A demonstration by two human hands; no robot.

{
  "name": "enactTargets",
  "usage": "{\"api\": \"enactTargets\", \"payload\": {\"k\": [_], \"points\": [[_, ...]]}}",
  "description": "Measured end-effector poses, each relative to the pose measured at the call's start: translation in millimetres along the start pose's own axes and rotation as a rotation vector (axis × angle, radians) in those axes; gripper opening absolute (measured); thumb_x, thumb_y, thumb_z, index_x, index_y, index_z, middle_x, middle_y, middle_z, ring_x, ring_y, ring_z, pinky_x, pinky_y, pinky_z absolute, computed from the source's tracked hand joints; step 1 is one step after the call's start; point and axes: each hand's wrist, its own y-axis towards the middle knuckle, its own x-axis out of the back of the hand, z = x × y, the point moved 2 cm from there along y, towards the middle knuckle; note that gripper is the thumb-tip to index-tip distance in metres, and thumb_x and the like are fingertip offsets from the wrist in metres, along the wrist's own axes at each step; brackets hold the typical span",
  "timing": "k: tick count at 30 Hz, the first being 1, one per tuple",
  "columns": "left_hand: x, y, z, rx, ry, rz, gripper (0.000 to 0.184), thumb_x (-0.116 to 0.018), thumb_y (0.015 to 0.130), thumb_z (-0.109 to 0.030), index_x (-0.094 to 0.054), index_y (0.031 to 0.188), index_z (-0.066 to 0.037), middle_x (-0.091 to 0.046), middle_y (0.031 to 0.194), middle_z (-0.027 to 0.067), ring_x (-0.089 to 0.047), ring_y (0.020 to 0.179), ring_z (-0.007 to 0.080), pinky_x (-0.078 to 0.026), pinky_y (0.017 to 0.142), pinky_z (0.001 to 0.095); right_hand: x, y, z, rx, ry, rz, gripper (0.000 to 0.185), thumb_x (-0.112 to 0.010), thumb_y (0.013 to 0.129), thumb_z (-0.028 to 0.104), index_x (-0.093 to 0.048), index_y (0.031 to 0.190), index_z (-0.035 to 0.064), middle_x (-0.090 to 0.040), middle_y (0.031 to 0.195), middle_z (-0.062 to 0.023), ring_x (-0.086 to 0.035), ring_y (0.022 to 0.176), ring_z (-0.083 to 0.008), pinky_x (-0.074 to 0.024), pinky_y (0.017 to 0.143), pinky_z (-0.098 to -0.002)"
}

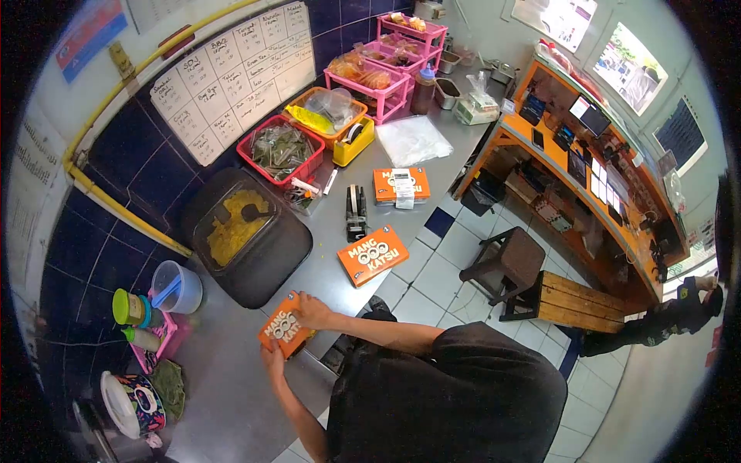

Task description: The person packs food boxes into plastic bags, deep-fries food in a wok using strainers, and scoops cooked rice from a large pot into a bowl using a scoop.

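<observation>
An orange box with white lettering (pixel 281 327) is held at the counter's near edge. My left hand (pixel 272 359) grips its lower end, fingers partly hidden by the box. At the upper right side, my right hand (pixel 312 312) has its fingers closed on the edge. A second orange box (pixel 373 256) lies on the steel counter (pixel 231 378) up and to the right. Beyond it sits another orange box (pixel 417 184) with a white label strip across it. A black stapler-like tool (pixel 356 213) stands beside these boxes.
A black bin with yellow food (pixel 270 262) stands left of the boxes. Behind are a red basket (pixel 309 171), an orange basket (pixel 356 113) and pink racks (pixel 394 94). A stool (pixel 509 258) is on the floor; a person (pixel 656 316) is at far right.
</observation>
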Motion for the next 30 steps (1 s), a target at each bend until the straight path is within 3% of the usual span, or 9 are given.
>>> {"api": "enactTargets", "payload": {"k": [2,6,12,15,21,23,25,28,30], "points": [[-14.5,-2.3,3.3,-0.103,-0.253,-0.063,0.049,-0.048,0.098,-0.036,-0.053,0.123,0.005,-0.060,0.118,0.0241,-0.058,0.106,0.0380,-0.043,0.091,0.0427,-0.4,-0.8,-7.1,0.019,-0.068,-0.071,0.057,-0.059,0.088,0.036,-0.043,0.114,-0.0118,-0.061,0.103,-0.0309,-0.061,0.098,-0.0453,-0.0487,0.088,-0.0477],[-22.8,-31.0,-29.4,-0.061,-0.069,-0.325,0.060,-0.050,0.097,-0.038,-0.037,0.140,0.002,-0.055,0.127,0.0254,-0.055,0.116,0.0386,-0.043,0.095,0.0420,12.4,-5.3,-1.7,0.072,-0.099,-0.144,0.058,-0.063,0.086,0.037,-0.044,0.111,-0.0117,-0.059,0.104,-0.0312,-0.059,0.100,-0.0450,-0.0483,0.089,-0.0467],[-11.1,-41.6,-52.2,0.000,-0.156,-0.270,0.069,-0.052,0.095,-0.042,-0.031,0.143,0.002,-0.054,0.127,0.0276,-0.054,0.116,0.0410,-0.043,0.096,0.0444,36.1,-6.6,21.7,-0.020,-0.141,-0.020,0.062,-0.069,0.081,0.037,-0.045,0.111,-0.0114,-0.057,0.106,-0.0314,-0.058,0.103,-0.0426,-0.0485,0.088,-0.0458],[-13.6,-40.2,-42.2,-0.059,-0.081,-0.318,0.069,-0.053,0.094,-0.040,-0.030,0.144,0.002,-0.054,0.127,0.0279,-0.055,0.114,0.0415,-0.044,0.095,0.0451,33.7,-8.1,22.6,0.083,-0.208,-0.144,0.058,-0.065,0.084,0.036,-0.045,0.111,-0.0114,-0.060,0.101,-0.0301,-0.060,0.098,-0.0431,-0.0499,0.085,-0.0460],[-9.3,-45.5,-49.6,-0.029,-0.051,-0.292,0.065,-0.052,0.095,-0.033,-0.029,0.144,0.003,-0.053,0.128,0.0292,-0.056,0.113,0.0422,-0.046,0.092,0.0452,17.9,-16.7,15.9,-0.038,-0.130,0.086,0.050,-0.054,0.092,0.031,-0.044,0.118,-0.0112,-0.055,0.116,-0.0342,-0.060,0.101,-0.0417,-0.0489,0.087,-0.0463],[-32.3,-22.5,-24.3,-0.029,-0.026,-0.318,0.061,-0.052,0.095,-0.031,-0.032,0.142,0.002,-0.054,0.126,0.0283,-0.057,0.111,0.0416,-0.047,0.091,0.0454,-0.9,-15.6,-4.2,0.052,-0.059,-0.135,0.053,-0.054,0.092,0.029,-0.041,0.128,-0.0082,-0.050,0.126,-0.0324,-0.061,0.101,-0.0407,-0.0449,0.093,-0.0490],[-39.6,-34.1,-20.9,-0.139,0.037,-0.291,0.048,-0.053,0.095,-0.024,-0.041,0.134,0.000,-0.059,0.120,0.0242,-0.060,0.104,0.0392,-0.049,0.086,0.0464,-1.5,-15.2,-29.7,0.470,-0.382,-0.295,0.056,-0.054,0.092,0.027,-0.038,0.136,-0.0034,-0.048,0.133,-0.0277,-0.058,0.109,-0.0397,-0.0391,0.098,-0.0536],[-27.7,-46.6,-45.2,-0.227,-0.220,-0.367,0.044,-0.057,0.091,-0.020,-0.044,0.130,-0.003,-0.059,0.119,0.0228,-0.058,0.106,0.0386,-0.047,0.088,0.0461,-5.8,2.6,-57.9,0.556,-0.474,-0.183,0.055,-0.058,0.091,0.027,-0.044,0.134,-0.0034,-0.042,0.142,-0.0242,-0.045,0.129,-0.0348,-0.0320,0.106,-0.0523],[-11.5,-48.8,-53.7,-0.251,-0.148,-0.394,0.047,-0.062,0.087,-0.018,-0.045,0.128,-0.002,-0.053,0.125,0.0257,-0.051,0.118,0.0394,-0.041,0.101,0.0444,19.5,-13.0,-32.0,0.580,-0.201,-0.090,0.090,-0.070,0.081,0.043,-0.026,0.145,-0.0026,-0.029,0.150,-0.0249,-0.026,0.140,-0.0405,-0.0221,0.111,-0.0547]]}}
